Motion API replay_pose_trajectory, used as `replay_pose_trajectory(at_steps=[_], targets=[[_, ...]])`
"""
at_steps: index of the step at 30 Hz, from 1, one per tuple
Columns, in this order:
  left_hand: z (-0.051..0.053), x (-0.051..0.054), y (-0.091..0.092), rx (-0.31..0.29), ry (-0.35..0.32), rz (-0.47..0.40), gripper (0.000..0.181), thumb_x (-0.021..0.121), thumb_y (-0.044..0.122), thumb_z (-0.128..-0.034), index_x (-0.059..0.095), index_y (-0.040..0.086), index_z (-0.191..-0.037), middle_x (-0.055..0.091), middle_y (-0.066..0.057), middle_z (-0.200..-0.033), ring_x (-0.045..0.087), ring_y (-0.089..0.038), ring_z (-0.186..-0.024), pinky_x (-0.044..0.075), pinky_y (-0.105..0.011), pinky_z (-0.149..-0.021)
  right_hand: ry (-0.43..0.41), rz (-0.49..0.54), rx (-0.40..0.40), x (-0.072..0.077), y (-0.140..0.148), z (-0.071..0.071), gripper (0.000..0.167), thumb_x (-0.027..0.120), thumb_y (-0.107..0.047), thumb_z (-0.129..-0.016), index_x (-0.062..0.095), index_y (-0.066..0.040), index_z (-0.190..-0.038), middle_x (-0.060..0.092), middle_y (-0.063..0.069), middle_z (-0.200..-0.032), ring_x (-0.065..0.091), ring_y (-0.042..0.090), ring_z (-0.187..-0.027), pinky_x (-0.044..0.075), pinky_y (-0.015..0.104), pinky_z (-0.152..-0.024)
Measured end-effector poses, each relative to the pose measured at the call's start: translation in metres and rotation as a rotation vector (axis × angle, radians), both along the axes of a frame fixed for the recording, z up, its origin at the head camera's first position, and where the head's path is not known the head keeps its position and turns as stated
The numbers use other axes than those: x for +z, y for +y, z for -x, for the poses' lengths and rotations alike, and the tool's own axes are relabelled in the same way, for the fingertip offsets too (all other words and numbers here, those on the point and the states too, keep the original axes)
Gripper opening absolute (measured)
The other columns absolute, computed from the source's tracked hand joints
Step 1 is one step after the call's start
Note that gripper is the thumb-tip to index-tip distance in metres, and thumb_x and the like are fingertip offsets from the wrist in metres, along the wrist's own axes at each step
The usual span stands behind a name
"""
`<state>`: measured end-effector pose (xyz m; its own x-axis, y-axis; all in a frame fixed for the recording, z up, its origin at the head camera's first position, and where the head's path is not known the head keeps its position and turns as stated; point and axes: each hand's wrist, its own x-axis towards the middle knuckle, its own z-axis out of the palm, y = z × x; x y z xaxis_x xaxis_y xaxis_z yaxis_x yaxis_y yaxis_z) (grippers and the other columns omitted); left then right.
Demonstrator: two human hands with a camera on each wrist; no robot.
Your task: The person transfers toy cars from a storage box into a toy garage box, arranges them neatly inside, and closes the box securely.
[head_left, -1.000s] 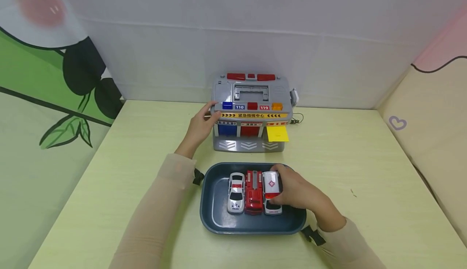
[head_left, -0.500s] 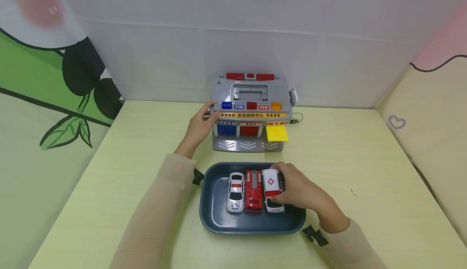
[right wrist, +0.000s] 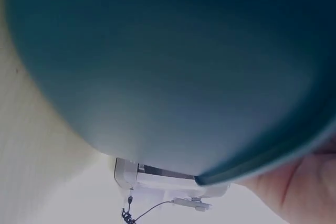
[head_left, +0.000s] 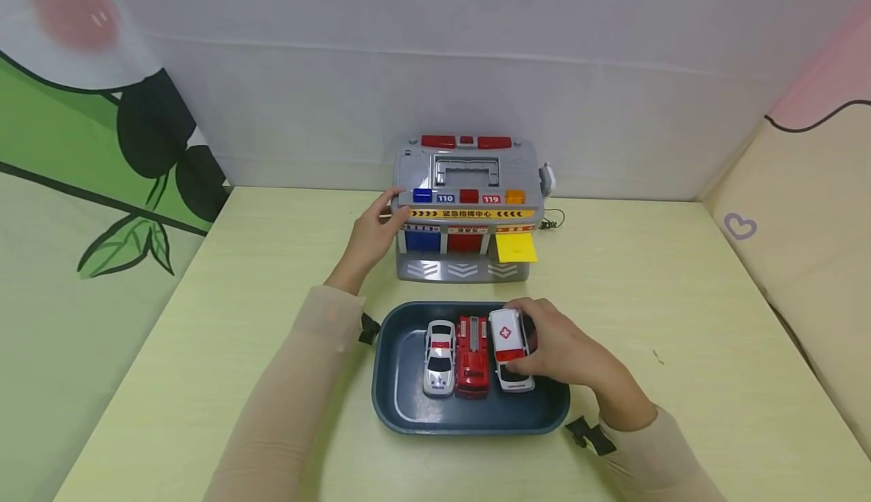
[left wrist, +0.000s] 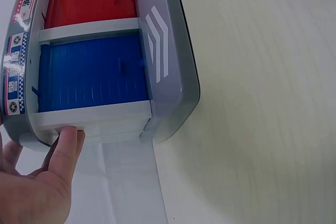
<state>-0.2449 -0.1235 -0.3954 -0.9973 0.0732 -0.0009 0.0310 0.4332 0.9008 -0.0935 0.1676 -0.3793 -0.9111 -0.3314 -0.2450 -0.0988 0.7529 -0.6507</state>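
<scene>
My left hand (head_left: 370, 241) holds the left corner of a grey toy garage (head_left: 469, 177), under its roof edge. In the left wrist view, its fingers (left wrist: 65, 153) touch the white side wall next to a blue door (left wrist: 94, 72). My right hand (head_left: 561, 347) grips a white toy ambulance (head_left: 506, 333) with a red cross, thumb on the near end and fingers around the far right side. The ambulance is slightly angled in a dark blue tray (head_left: 408, 419). Left of it lie a red toy fire engine (head_left: 472, 366) and a white toy police car (head_left: 439, 366).
A yellow flap (head_left: 516, 248) sticks out from the garage's right bay; its red door (head_left: 466, 243) is down. A coiled black cord (head_left: 554, 220) lies at its right side. Behind stands a pale wall (head_left: 306, 109). The tray wall fills most of the right wrist view.
The ambulance has shifted a little up and turned away from the fire engine in my right hand. My left hand stays at the garage corner.
</scene>
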Motion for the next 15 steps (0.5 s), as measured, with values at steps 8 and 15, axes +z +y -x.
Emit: replay_pose_trajectory(at_steps=[8,15], targets=[[0.001,-0.001,0.000,0.000,0.003,0.006,0.054,0.051,0.047,-0.0992,0.041,0.026,-0.148,0.048,-0.018,-0.140,0.050,-0.035,-0.124,0.045,-0.050,-0.097,-0.014,0.089,-0.002,0.000,0.008,0.005,0.079,0.087,-0.012,-0.071,0.045,-0.005,-0.137,0.050,0.014,-0.117,0.053,0.029,-0.092,0.055,0.030,-0.066],[0.003,-0.004,0.000,-0.001,0.011,0.007,0.052,0.051,0.046,-0.0995,0.042,0.026,-0.147,0.049,-0.018,-0.139,0.050,-0.035,-0.123,0.045,-0.049,-0.097,-0.075,0.202,-0.033,-0.003,0.016,0.010,0.081,0.086,-0.012,-0.073,0.041,-0.006,-0.140,0.052,0.014,-0.116,0.056,0.028,-0.087,0.056,0.032,-0.067]])
